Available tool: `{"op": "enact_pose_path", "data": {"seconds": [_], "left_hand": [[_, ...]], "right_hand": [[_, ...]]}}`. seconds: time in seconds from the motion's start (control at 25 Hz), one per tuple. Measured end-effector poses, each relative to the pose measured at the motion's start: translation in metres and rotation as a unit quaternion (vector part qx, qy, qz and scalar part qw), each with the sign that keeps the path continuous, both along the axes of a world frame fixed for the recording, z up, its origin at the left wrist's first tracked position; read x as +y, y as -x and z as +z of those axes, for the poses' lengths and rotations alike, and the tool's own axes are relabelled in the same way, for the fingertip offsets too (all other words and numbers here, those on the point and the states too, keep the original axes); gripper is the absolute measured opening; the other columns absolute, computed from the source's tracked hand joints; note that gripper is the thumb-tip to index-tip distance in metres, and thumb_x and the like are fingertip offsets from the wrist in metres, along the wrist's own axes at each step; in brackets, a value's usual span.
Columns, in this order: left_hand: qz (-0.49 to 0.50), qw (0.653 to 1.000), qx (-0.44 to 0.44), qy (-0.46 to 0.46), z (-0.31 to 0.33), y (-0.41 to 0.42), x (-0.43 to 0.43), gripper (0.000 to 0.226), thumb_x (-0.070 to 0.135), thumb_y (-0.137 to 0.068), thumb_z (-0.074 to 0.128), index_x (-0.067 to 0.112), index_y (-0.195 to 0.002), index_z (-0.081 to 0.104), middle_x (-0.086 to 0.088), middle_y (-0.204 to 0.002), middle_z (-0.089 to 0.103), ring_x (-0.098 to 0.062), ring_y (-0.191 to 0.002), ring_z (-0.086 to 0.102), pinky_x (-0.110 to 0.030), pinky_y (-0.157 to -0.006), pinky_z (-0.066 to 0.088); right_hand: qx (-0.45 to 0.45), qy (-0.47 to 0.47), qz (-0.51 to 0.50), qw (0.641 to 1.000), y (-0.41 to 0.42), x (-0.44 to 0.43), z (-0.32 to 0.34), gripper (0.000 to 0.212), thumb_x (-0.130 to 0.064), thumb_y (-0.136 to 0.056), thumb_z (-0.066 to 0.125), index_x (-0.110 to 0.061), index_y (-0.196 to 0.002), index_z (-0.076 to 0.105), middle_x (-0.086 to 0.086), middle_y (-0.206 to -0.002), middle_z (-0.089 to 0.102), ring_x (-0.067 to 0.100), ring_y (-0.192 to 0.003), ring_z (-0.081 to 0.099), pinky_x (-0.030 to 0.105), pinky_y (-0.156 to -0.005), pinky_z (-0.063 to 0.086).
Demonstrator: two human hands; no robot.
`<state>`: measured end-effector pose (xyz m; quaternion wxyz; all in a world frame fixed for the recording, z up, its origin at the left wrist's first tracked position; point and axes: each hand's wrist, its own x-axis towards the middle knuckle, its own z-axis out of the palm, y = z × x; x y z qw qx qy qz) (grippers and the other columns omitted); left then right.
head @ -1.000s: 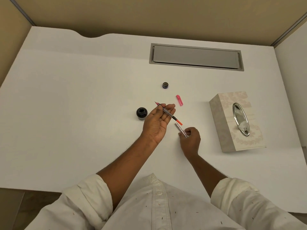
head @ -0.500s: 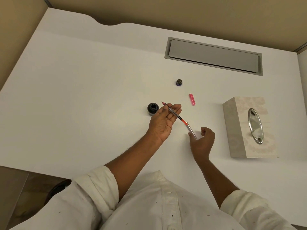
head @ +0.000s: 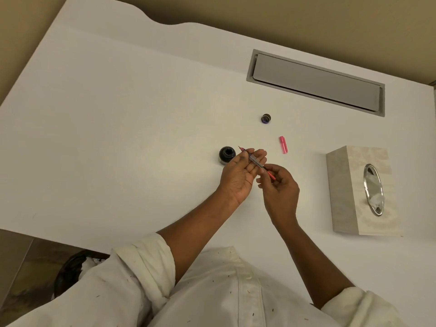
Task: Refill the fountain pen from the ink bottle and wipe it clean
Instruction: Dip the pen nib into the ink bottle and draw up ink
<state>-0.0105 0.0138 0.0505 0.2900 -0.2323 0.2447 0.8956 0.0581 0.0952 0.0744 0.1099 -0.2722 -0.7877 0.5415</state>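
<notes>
Fingers (head: pixel 260 154) of your left hand (head: pixel 238 177) pinch the slim, clear-barrelled pen (head: pixel 255 162); your right hand (head: pixel 280 192) pinches its red end, beside the round black bottle (head: pixel 227 154).

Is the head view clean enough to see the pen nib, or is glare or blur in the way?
Head view: warm, even light, no motion blur on the pen; its nib is too small for detail. Head view: the only glare sits on the metal oval of the tissue box. Head view: wide-angle bend curves the desk edges.
</notes>
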Motion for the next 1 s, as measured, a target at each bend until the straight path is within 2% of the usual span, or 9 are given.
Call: {"op": "enact_pose_path", "data": {"seconds": [0.16, 0.28, 0.4, 0.52, 0.6, 0.72, 0.8, 0.88, 1.0], "left_hand": [[-0.013, 1.000, -0.001, -0.016, -0.004, 0.005, -0.008, 0.022, 0.014, -0.100, 0.037, 0.004, -0.103, 0.056, -0.012, -0.097, 0.073, -0.024, -0.098, 0.069, -0.032, -0.088, 0.055], [-0.034, 0.999, -0.017, -0.008, -0.003, 0.004, -0.017, 0.028, 0.020, -0.099, 0.040, 0.000, -0.112, 0.054, -0.018, -0.112, 0.067, -0.026, -0.099, 0.068, -0.032, -0.082, 0.057], [-0.086, 0.989, 0.005, 0.117, -0.003, -0.007, -0.034, 0.030, 0.024, -0.098, 0.044, -0.001, -0.108, 0.058, -0.019, -0.102, 0.070, -0.026, -0.089, 0.071, -0.031, -0.072, 0.059], [-0.091, 0.910, 0.105, 0.391, -0.008, -0.013, -0.055, 0.015, 0.018, -0.092, 0.054, 0.011, -0.087, 0.066, -0.008, -0.080, 0.072, -0.015, -0.063, 0.068, -0.026, -0.060, 0.056], [-0.048, 0.847, 0.167, 0.503, -0.011, -0.008, -0.067, 0.010, 0.015, -0.087, 0.061, 0.016, -0.081, 0.069, -0.002, -0.076, 0.070, -0.009, -0.058, 0.060, -0.020, -0.059, 0.050], [0.016, 0.787, 0.245, 0.566, -0.013, 0.011, -0.084, 0.005, 0.011, -0.082, 0.067, 0.010, -0.084, 0.072, -0.005, -0.084, 0.068, -0.004, -0.060, 0.052, -0.012, -0.060, 0.042], [0.015, 0.766, 0.289, 0.574, -0.014, 0.025, -0.093, 0.008, 0.010, -0.081, 0.068, 0.011, -0.087, 0.073, -0.001, -0.087, 0.062, -0.010, -0.072, 0.056, -0.018, -0.065, 0.043], [-0.019, 0.733, 0.338, 0.590, -0.012, 0.042, -0.099, 0.011, 0.013, -0.082, 0.067, 0.015, -0.090, 0.074, 0.006, -0.090, 0.057, -0.018, -0.087, 0.054, -0.023, -0.072, 0.043], [-0.057, 0.700, 0.401, 0.588, -0.009, 0.065, -0.101, 0.014, 0.014, -0.082, 0.066, 0.020, -0.092, 0.074, 0.011, -0.092, 0.054, -0.013, -0.093, 0.045, -0.012, -0.074, 0.036]], "right_hand": [[-0.011, -0.002, -0.021, 1.000, 0.006, -0.006, 0.001, 0.015, -0.012, -0.089, 0.064, -0.015, -0.102, 0.069, -0.009, -0.080, 0.070, 0.002, -0.067, 0.068, 0.010, -0.066, 0.054], [-0.014, 0.001, -0.038, 0.999, 0.011, -0.010, 0.004, 0.015, -0.012, -0.089, 0.065, -0.017, -0.101, 0.071, -0.006, -0.079, 0.071, 0.003, -0.067, 0.069, 0.012, -0.068, 0.055], [-0.012, 0.013, -0.053, 0.998, 0.017, -0.014, 0.007, 0.015, -0.010, -0.087, 0.066, -0.023, -0.093, 0.071, -0.010, -0.077, 0.071, 0.003, -0.066, 0.069, 0.011, -0.066, 0.054], [-0.025, 0.002, -0.057, 0.998, 0.024, -0.017, 0.010, 0.013, -0.009, -0.087, 0.066, -0.020, -0.092, 0.070, -0.010, -0.074, 0.071, 0.003, -0.064, 0.069, 0.010, -0.065, 0.054], [-0.038, -0.023, -0.045, 0.998, 0.030, -0.018, 0.011, 0.011, -0.010, -0.087, 0.066, -0.018, -0.093, 0.070, -0.011, -0.073, 0.069, 0.001, -0.063, 0.069, 0.008, -0.063, 0.053], [-0.061, -0.059, -0.035, 0.996, 0.037, -0.021, 0.014, 0.008, -0.012, -0.085, 0.067, -0.018, -0.090, 0.070, -0.007, -0.074, 0.069, 0.008, -0.069, 0.071, 0.014, -0.067, 0.055], [-0.068, -0.085, -0.034, 0.993, 0.041, -0.024, 0.015, 0.007, -0.013, -0.084, 0.067, -0.017, -0.088, 0.070, -0.003, -0.074, 0.069, 0.007, -0.071, 0.069, 0.016, -0.069, 0.054], [-0.069, -0.114, -0.026, 0.991, 0.046, -0.025, 0.016, 0.006, -0.012, -0.082, 0.068, -0.014, -0.087, 0.071, -0.007, -0.071, 0.067, -0.005, -0.066, 0.064, 0.006, -0.066, 0.048], [-0.078, -0.129, -0.006, 0.989, 0.056, -0.023, 0.020, 0.005, -0.011, -0.080, 0.067, -0.012, -0.083, 0.071, -0.015, -0.066, 0.063, -0.012, -0.058, 0.058, -0.001, -0.058, 0.041]]}}
